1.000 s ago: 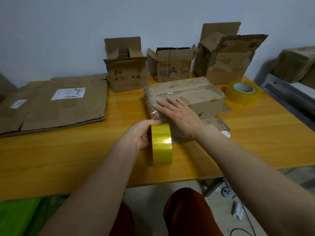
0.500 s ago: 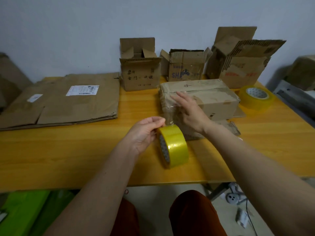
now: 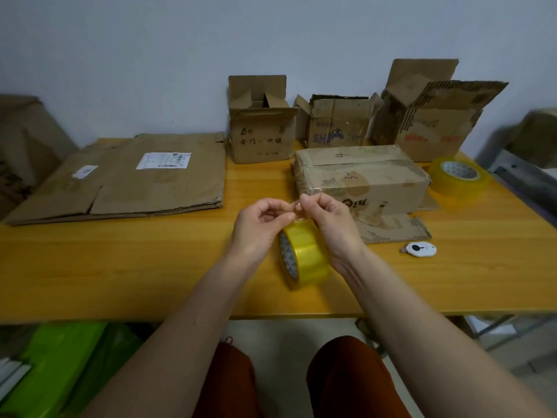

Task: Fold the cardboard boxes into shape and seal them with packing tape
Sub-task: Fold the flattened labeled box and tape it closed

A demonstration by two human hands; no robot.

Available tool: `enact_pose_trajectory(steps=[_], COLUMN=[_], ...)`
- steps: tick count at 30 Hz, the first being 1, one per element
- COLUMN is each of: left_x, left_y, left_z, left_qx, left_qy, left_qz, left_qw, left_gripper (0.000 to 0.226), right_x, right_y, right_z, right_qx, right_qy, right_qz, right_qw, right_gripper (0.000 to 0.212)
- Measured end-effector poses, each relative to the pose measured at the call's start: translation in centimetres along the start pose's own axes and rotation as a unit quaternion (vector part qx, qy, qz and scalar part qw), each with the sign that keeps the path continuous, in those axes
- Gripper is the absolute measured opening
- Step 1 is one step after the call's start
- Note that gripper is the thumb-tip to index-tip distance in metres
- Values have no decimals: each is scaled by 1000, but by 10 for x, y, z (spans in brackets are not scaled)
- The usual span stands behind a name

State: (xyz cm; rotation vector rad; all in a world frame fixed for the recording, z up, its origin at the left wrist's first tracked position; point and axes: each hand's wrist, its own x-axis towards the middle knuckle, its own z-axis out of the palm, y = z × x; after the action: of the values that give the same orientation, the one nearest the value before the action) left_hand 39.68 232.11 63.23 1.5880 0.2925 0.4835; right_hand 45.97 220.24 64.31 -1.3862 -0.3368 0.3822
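Note:
A yellow tape roll [image 3: 304,254] stands on edge on the wooden table [image 3: 150,267], between my wrists. Just above it my left hand [image 3: 262,224] and my right hand [image 3: 327,218] meet, and both pinch the clear tape strip [image 3: 294,208] that runs up from the roll. Behind my hands lies a closed, taped cardboard box [image 3: 361,176] marked "4", with a loose flap on the table at its front.
Flattened cardboard sheets [image 3: 126,176] lie at the left. Three open boxes [image 3: 260,128], [image 3: 337,122], [image 3: 434,113] stand along the wall. A second tape roll [image 3: 458,176] lies at the right, a small white cutter [image 3: 420,249] nearer the front.
My right hand left the taped box and came back to the roll. Both hands now pinch the tape strip above it. The view has also shifted.

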Motion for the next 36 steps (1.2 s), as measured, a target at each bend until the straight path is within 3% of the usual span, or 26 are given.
enact_pose_trajectory(steps=[2,6,13,16,22,25,27,30,32,36], left_x=[-4,-10,-20,-19,-22,-22,-20,-18,-18,-17], left_y=[-1,-1,5,9,12,10,10,11,11,11], left_z=[2,-1,2,3,7,11,13,13,13,19], left_qx=[4,-6,148,172,222,252,257,253,249,206], left_qy=[26,78,50,67,118,130,145,133,124,102], left_qz=[6,26,170,154,147,154,133,106,100,53], left_qw=[1000,997,973,971,957,947,946,952,955,972], left_gripper=[22,60,27,31,8,4,3,3,5,3], right_x=[-1,-3,-4,-6,-11,-10,-12,-14,-15,-17], right_y=[0,-1,-2,-2,-4,-5,-10,-18,-19,-18], right_z=[2,3,3,3,2,2,-2,-9,-11,-18], right_qx=[-12,-3,14,-5,-108,-263,-306,-368,-411,-360], right_qy=[14,25,46,48,58,112,127,15,-59,2], right_qz=[-13,-5,1,-7,-58,-111,-155,-208,-177,-113], right_qw=[1000,1000,999,999,991,952,931,906,892,926], right_gripper=[20,23,28,24,23,21,35,37,26,11])
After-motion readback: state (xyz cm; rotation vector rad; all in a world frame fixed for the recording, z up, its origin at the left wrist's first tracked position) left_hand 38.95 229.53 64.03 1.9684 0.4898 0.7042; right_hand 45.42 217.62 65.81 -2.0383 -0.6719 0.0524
